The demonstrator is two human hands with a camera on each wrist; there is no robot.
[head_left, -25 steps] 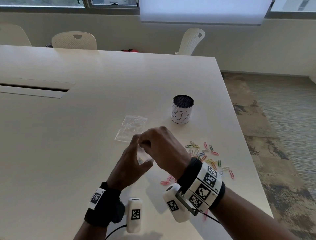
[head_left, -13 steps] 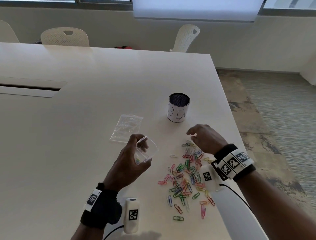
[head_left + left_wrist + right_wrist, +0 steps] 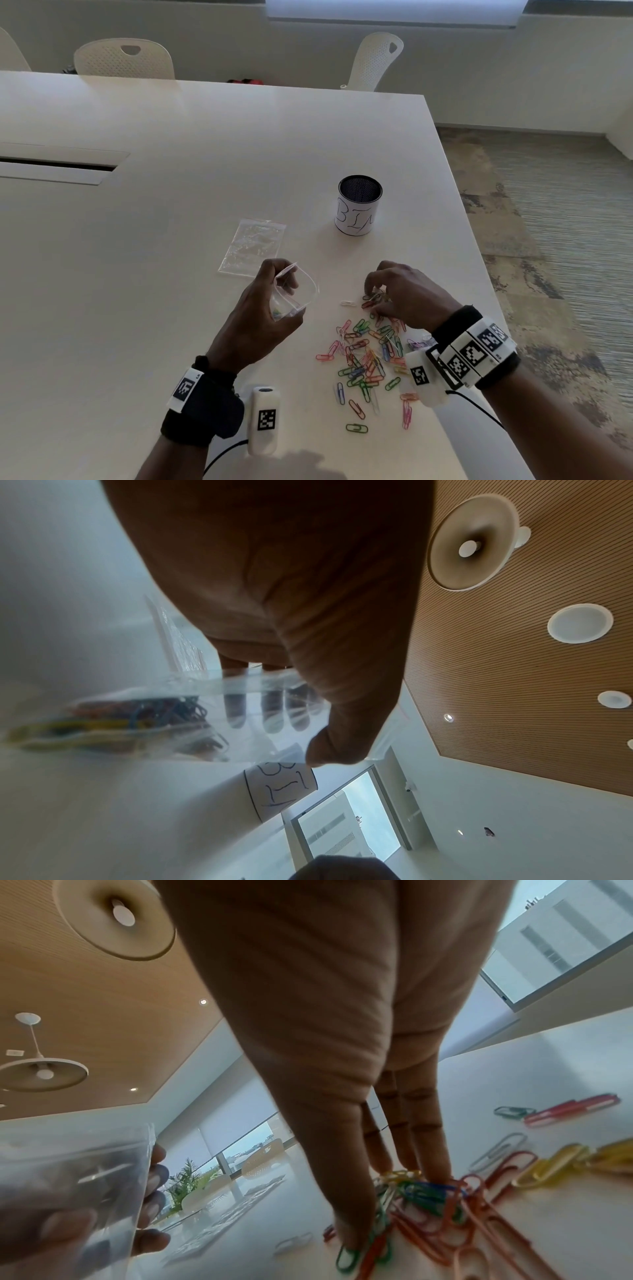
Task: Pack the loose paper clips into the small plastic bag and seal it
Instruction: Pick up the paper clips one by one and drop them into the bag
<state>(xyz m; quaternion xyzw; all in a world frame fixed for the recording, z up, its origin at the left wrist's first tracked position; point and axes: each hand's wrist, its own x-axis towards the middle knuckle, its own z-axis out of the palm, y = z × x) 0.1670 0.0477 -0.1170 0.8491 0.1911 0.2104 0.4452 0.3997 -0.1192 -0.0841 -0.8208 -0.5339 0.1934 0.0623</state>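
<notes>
My left hand [image 3: 281, 292] holds a small clear plastic bag [image 3: 308, 287] just above the white table [image 3: 137, 308], its mouth held open toward the right. A few coloured clips [image 3: 137, 715] lie inside the bag [image 3: 192, 696]. Loose coloured paper clips [image 3: 363, 363] are scattered on the table to the right. My right hand [image 3: 375, 295] is down on the far end of that pile. Its thumb and fingertips [image 3: 428, 1173] close around a small cluster of clips [image 3: 421, 1194].
A white mesh cup marked BIN [image 3: 359, 205] stands behind the pile. A second clear bag [image 3: 253, 245] lies flat behind my left hand. The table's right edge [image 3: 479, 274] runs close to the clips. White chairs [image 3: 123, 58] stand at the far side.
My right hand left the bag's mouth, swung right over the pile and came down on clips at its far end. My left hand kept the bag open, almost in place.
</notes>
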